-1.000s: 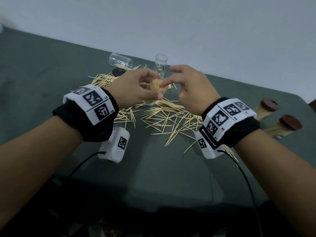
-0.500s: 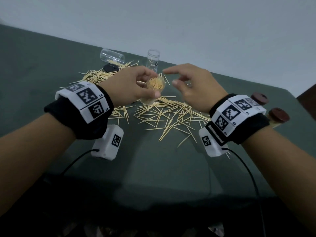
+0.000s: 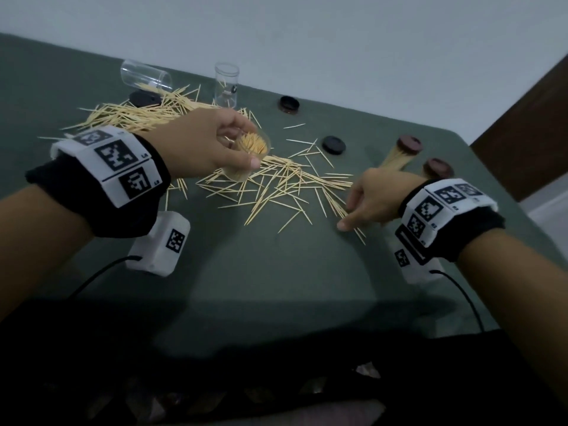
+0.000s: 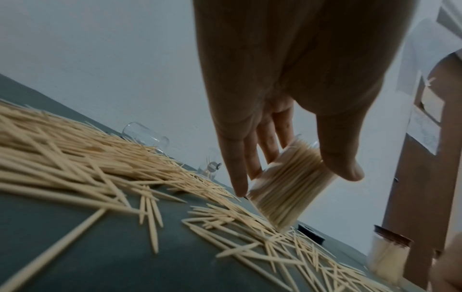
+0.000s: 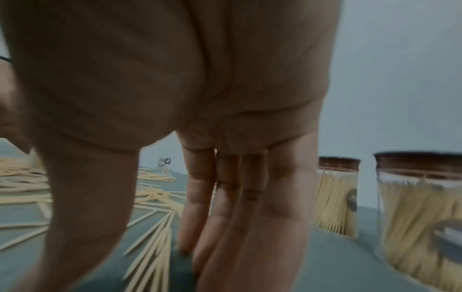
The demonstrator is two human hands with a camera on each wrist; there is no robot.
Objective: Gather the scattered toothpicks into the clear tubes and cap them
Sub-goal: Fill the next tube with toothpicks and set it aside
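The right hand (image 3: 368, 198) has left the tube (image 3: 249, 155) and dropped to the table (image 3: 276, 287), fingers straight, reaching the loose toothpicks (image 3: 276, 186), probably for another batch. The left hand (image 3: 203, 142) still clasps the nearly full tube. Only the right wrist view shows the capped tubes (image 5: 336, 195) packed.

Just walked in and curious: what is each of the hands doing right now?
Left hand: holding a clear tube packed with toothpicks.
Right hand: open, holding nothing, fingers straight, reaching down to the loose toothpicks.
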